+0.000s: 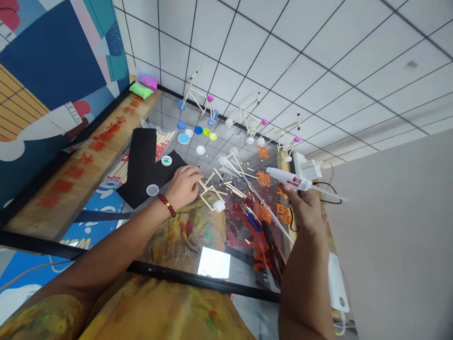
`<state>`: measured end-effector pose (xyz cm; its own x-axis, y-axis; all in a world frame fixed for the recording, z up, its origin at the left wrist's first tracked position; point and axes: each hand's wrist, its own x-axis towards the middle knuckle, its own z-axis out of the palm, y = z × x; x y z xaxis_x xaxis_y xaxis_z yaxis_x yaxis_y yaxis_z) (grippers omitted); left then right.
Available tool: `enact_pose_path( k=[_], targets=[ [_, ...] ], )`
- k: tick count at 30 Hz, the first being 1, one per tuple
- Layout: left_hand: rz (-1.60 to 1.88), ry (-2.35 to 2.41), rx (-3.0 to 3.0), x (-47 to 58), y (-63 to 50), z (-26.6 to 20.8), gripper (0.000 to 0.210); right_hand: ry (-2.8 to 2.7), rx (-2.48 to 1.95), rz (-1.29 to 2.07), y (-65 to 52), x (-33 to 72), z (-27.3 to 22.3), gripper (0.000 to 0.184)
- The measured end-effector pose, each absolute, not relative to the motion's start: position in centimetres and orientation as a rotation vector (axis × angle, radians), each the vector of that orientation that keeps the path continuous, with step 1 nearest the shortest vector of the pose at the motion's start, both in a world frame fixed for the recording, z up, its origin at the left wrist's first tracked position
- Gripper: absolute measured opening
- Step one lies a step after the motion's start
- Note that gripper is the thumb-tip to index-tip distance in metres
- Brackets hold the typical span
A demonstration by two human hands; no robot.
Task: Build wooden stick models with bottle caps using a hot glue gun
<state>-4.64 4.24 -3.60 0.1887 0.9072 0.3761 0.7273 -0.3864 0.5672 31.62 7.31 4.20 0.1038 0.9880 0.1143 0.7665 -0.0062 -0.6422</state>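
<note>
Wearing a mottled yellow shirt [159, 316], nearest the lens at six o'clock. Gripping a glue gun [283, 175] toward three o'clock in the closed fingers of the right hand [307, 212]. Pinching, seemingly, a stick frame [208, 190] just off centre toward seven o'clock with nearly closed fingers of the left hand [184, 186]. Count as done, by looks, three stick models [251, 116] with pink balls [264, 122], from eleven to two o'clock. Judge the stick frame partly built: bearing one visible white cap [219, 206], apparently lacking a pink ball.

Grip of the glue gun [288, 177] mostly hidden by the right hand [308, 212], forearm [304, 283] cropped below.
</note>
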Motion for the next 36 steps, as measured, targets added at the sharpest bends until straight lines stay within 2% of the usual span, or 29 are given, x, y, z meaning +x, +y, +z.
enact_pose_path(
  k=[4,9,22,36],
  targets=[
    [0.99,1.564,2.21,-4.5,4.2,-3.6,0.033,-1.833,-1.564,0.935,7.0,28.1,5.5,0.046],
    [1.009,1.56,2.237,-4.5,4.2,-3.8,0.033,-2.098,-1.361,1.09,7.7,23.7,4.8,0.046],
    [1.017,1.554,2.233,-4.5,4.2,-3.9,0.032,-2.465,-1.193,0.869,8.7,21.4,4.4,0.052],
    [1.023,1.568,2.251,-4.5,4.0,-3.9,0.032,-2.53,-1.21,0.807,9.2,21.2,4.2,0.051]
  ],
)
